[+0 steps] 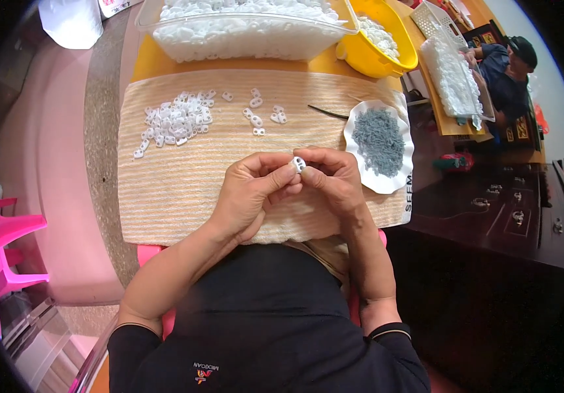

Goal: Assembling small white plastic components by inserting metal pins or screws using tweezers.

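Observation:
Between the fingertips of my left hand (253,187) and my right hand (331,175) is a small white plastic piece with two holes (299,164). Both hands are closed on it in a pinch, just above the striped towel (164,190). Beyond my left hand lies a heap of similar white two-holed pieces (180,119). Several loose pieces (256,118) are scattered to the right of that heap. Close to my right hand stands a white wavy-rimmed plate (354,105) with many tiny grey parts (379,141). A thin black stick-like tool (328,112) rests against its rim.
At the far edge stand a clear bin (229,49) full of white pieces and a yellow basin (403,65) of pale pieces. Another person (508,72) sits far right beside a container of white pieces (449,78). A pink stool (6,249) stands left; dark cabinets (491,203) are right.

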A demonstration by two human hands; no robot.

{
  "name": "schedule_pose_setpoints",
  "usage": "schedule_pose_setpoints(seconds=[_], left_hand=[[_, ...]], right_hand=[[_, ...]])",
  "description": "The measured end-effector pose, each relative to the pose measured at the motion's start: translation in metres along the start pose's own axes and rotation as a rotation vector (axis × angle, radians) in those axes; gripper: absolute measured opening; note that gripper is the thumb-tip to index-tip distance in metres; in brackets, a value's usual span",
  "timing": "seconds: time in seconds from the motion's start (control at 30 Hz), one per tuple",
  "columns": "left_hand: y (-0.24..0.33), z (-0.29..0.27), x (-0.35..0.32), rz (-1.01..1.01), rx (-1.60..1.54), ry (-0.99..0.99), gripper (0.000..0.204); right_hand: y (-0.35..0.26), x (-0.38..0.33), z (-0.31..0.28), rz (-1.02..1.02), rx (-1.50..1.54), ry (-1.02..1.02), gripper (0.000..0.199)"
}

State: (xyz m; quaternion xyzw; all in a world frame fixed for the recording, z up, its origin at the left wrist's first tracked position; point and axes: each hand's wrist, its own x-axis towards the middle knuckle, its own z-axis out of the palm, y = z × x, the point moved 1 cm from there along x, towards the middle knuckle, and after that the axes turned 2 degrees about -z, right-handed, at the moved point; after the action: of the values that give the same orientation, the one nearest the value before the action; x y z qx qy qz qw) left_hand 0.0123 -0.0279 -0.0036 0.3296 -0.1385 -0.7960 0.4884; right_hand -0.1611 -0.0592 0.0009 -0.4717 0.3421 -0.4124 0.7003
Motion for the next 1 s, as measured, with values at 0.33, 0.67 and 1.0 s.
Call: schedule_pose_setpoints(seconds=[0.33, 0.67, 1.0], left_hand=[[0.0, -0.003, 0.004, -0.048, -0.06, -0.078, 0.013], [0.005, -0.002, 0.0, -0.06, -0.085, -0.125, 0.013], [0.01, 0.003, -0.004, -0.067, -0.053, -0.158, 0.013]], right_hand=[[0.002, 0.001, 0.0, -0.07, -0.031, -0.054, 0.027], [0.0, -0.002, 0.005, -0.032, 0.125, -0.057, 0.029], [-0.003, 0.001, 0.011, -0.156, 0.141, -0.129, 0.027]])
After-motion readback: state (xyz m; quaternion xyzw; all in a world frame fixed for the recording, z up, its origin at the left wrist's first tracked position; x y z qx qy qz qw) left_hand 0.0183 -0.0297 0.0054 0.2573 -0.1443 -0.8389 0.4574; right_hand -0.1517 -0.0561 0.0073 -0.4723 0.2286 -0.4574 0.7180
